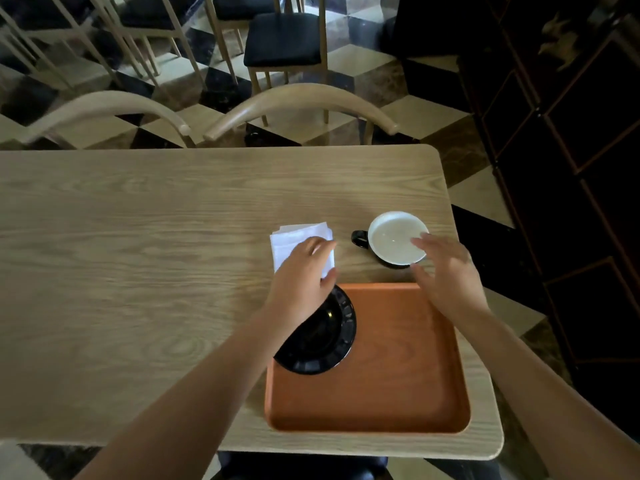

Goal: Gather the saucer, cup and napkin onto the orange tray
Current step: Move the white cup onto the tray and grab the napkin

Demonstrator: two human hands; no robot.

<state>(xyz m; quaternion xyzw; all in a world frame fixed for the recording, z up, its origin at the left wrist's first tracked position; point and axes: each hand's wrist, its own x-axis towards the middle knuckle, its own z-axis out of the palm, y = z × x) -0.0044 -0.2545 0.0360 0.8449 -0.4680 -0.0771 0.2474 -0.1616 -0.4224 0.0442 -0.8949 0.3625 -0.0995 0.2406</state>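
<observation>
Table (138, 271): carries every item, all toward its right end.
Tray (398, 375): near edge; collection point.
Saucer (332, 341): already inside, far-left corner.
Cup (394, 242): outside, beyond tray; right hand (446, 275) spread open, almost gripping its rim.
Napkin (294, 237): outside, beside cup; left hand (304, 271) pinching its near corner to lift.
</observation>
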